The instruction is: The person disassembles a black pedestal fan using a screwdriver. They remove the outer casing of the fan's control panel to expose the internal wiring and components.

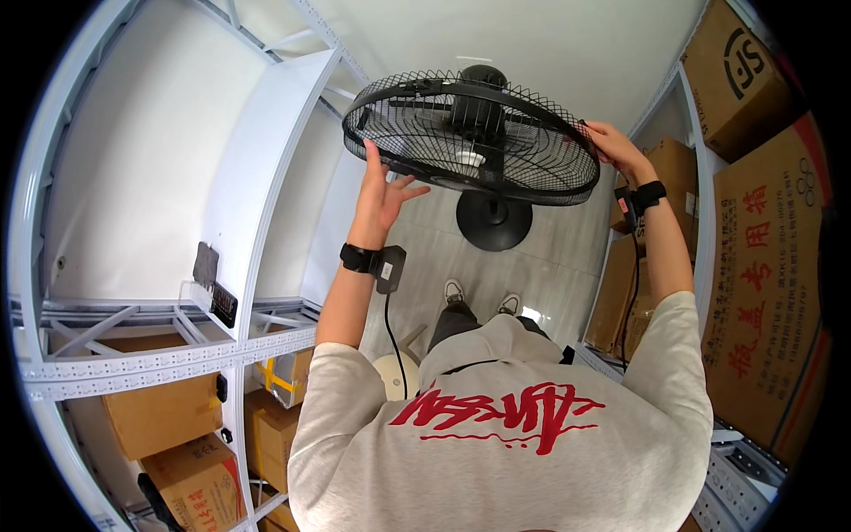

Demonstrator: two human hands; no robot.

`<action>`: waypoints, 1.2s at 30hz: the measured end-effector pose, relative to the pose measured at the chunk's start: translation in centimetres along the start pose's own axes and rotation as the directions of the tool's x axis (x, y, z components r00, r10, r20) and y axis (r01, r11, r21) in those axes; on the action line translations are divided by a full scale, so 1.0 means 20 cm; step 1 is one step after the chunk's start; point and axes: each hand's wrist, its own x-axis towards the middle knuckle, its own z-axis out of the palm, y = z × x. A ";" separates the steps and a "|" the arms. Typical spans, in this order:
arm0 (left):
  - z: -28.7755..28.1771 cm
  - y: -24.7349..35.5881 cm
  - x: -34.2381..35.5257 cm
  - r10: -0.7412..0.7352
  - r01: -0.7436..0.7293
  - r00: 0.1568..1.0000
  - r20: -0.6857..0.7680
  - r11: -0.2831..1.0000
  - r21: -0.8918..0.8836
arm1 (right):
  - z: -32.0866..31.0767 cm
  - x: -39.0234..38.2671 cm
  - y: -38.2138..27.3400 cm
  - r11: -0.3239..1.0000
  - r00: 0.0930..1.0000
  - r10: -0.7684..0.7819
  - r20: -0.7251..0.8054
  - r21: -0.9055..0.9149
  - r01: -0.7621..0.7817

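Observation:
A black pedestal fan [483, 142] with a round wire guard stands in front of me, its head tipped so the guard faces partly upward. Its round base [495, 222] rests on the floor. At the guard's left rim is my left hand [383, 199]; one finger points up against the rim while the others spread apart below it. My right hand [618, 151] has its fingers bent over the guard's right edge, gripping it. Both wrists wear black bands with small devices and cables.
White metal shelving [284, 195] rises on the left, with cardboard boxes [164, 412] on its lower levels. More boxes [762, 284] fill the rack on the right. A pale round stool seat [390, 377] is beside my left leg. A white wall [567, 44] is behind the fan.

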 end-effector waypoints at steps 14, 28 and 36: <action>0.03 -0.06 0.11 0.017 -0.020 0.990 0.143 1.000 0.018 | 0.17 -0.03 -0.07 0.991 0.989 0.087 0.123 0.089 -0.098; 0.04 0.06 0.12 0.105 -0.195 0.912 0.396 0.961 0.194 | 0.60 -0.28 -0.04 0.998 0.997 0.027 -0.068 0.053 -0.023; 0.12 0.14 0.34 0.094 -0.333 0.773 0.628 0.902 0.274 | 0.98 -0.54 -0.14 0.995 0.963 -0.007 -0.271 0.091 0.032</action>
